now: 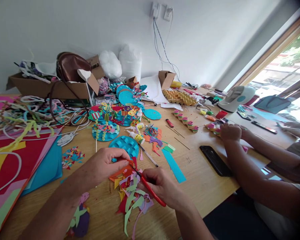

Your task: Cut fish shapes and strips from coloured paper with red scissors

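I judge the cutting to be partway through: the blades of the scissors point(145, 182) reach a small piece of orange paper point(131, 163) held over the bench point(193, 173), toward its near edge. The left hand point(106, 165) has its fingers pinched on that paper; the right hand point(160, 186) has its fingers closed around the red handles. Much trimming looks done, since I see a heap of scraps point(133, 196) just beneath and fish-decorated blue discs point(105, 131) farther back. A ridged blue disc point(123, 145) shows me no fish. The orange piece is bright and thin; fingers hide its outline, so I cannot tell its shape.
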### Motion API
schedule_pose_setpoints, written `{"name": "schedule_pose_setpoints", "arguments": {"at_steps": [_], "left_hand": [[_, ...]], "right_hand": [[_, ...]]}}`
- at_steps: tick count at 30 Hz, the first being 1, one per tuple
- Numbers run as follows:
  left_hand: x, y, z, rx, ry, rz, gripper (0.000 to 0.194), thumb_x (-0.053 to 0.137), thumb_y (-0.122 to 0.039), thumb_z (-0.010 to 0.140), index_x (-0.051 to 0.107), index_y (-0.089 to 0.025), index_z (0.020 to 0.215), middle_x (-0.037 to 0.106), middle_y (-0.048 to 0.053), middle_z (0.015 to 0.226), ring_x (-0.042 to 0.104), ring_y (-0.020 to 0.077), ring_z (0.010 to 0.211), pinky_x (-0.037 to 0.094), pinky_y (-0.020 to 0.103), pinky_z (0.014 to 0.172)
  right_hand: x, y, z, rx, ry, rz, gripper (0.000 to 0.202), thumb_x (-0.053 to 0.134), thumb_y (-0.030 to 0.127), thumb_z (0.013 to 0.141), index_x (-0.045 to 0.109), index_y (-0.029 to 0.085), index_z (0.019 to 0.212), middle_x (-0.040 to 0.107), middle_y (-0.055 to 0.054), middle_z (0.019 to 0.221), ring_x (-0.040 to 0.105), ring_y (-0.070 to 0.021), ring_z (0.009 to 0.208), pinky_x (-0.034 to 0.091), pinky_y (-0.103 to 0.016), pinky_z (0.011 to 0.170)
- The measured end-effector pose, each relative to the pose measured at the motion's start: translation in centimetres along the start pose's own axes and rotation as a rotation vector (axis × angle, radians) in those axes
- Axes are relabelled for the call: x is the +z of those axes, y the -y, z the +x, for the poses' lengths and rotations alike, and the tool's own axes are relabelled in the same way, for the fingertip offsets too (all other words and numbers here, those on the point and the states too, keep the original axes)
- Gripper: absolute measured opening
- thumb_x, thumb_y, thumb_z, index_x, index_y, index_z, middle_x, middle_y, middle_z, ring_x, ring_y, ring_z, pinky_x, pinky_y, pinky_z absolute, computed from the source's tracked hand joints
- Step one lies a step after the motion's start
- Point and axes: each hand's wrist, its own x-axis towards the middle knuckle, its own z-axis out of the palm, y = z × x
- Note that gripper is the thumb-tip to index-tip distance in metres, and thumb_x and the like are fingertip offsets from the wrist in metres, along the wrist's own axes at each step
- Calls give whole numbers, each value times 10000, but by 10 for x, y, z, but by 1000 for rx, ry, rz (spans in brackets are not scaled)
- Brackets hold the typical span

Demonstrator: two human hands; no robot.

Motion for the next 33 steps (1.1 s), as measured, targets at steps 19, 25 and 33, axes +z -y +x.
{"name": "schedule_pose_setpoints", "arguments": {"at_steps": [19, 25, 33], "left_hand": [[25, 9, 13, -148, -24, -479, 156, 639, -279, 617, 528, -175, 648, 565, -45, 580, 518, 110, 548, 384, 219, 534], [28, 8, 8, -124, -4, -513, 145, 618, -284, 658, 546, -166, 616, 539, -48, 569, 471, 94, 550, 367, 206, 551], [27, 9, 6, -176, 51, -708, 139, 590, -267, 720, 520, -178, 640, 551, -60, 545, 462, 65, 489, 377, 170, 493]], "right_hand": [[52, -14, 8, -54, -125, 903, 385, 547, 495, 764, 516, 127, 657, 447, 51, 471, 437, -45, 368, 306, -149, 361], [52, -13, 11, -91, -125, 931, 389, 548, 487, 768, 467, 143, 608, 442, 48, 468, 430, -48, 368, 302, -156, 360], [43, -14, 11, -117, -58, 873, 404, 542, 515, 759, 479, 141, 621, 441, 44, 474, 445, -60, 391, 307, -166, 378]]}}
